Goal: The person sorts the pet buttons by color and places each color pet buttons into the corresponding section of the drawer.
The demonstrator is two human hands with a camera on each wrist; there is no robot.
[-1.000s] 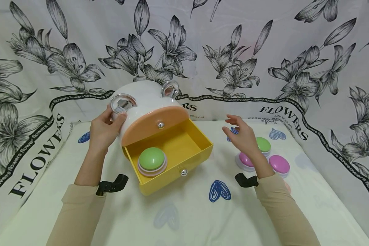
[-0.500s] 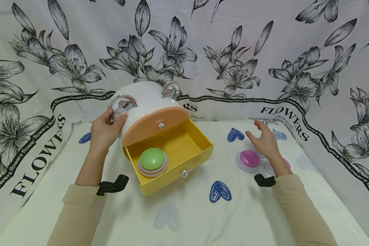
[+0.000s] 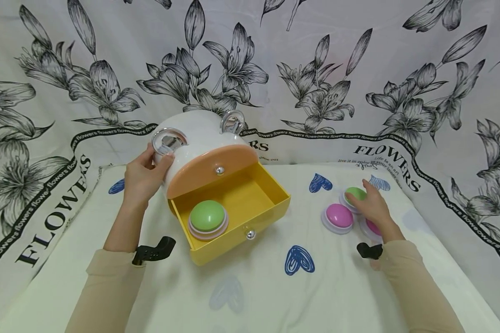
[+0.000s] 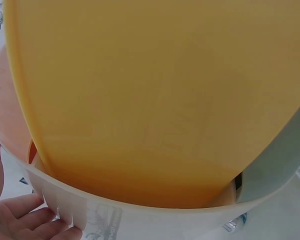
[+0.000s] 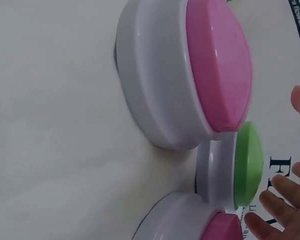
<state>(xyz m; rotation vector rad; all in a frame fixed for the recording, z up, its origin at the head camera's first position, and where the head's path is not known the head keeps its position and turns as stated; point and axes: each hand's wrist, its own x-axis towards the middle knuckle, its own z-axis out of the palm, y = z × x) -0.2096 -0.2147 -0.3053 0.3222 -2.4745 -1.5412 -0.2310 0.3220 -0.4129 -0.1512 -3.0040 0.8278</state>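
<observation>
My left hand grips the left side of a white, domed drawer box, thumb in front beside a silver ring-shaped eye. In the left wrist view, its fingers lie against the white shell. The yellow drawer is pulled out, and a green push button with a pale base sits in its left part. Over at the right, my right hand reaches with spread fingers over another green push button, which it partly hides. Two magenta push buttons stand close by; one is partly under the hand.
A pale cloth with printed hearts covers the table. Behind it hangs a white curtain with flower prints. The drawer's silver knob juts out toward the front.
My right hand has moved rightward from beside the drawer and lowered to the green button on the table. My left hand stays on the box; the drawer has not moved.
</observation>
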